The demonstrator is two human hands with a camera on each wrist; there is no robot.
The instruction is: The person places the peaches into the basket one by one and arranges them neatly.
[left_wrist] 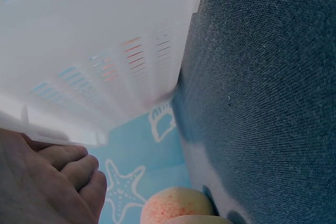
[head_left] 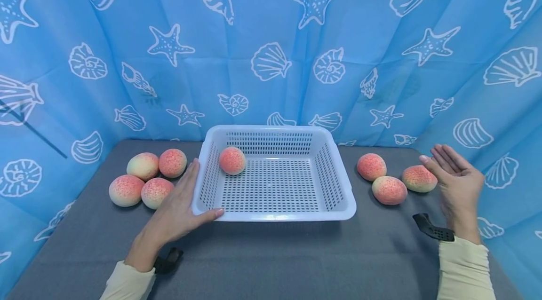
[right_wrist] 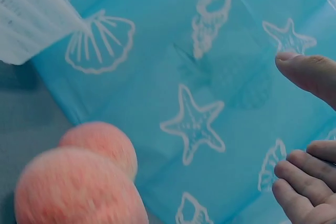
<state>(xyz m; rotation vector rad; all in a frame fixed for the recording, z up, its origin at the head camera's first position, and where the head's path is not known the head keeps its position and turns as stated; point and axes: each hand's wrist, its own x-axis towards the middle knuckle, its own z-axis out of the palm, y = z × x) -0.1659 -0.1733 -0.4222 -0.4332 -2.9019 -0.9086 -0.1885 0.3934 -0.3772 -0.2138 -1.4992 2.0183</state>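
Note:
A white slatted plastic basket stands mid-table, with one peach inside near its left wall. My left hand holds the basket's front left corner, thumb over the front rim and fingers along the left side. In the left wrist view its fingertips lie against the rim. My right hand is raised at the right, palm turned up, thumb apart from the fingers, holding nothing. Nearest to it is a peach. Two more peaches, one behind and one in front, lie between it and the basket.
Several peaches sit clustered left of the basket, close to my left hand. A grey cloth covers the table. Blue curtains with white shells and starfish hang behind and at both sides. Black wrist mounts are on both wrists.

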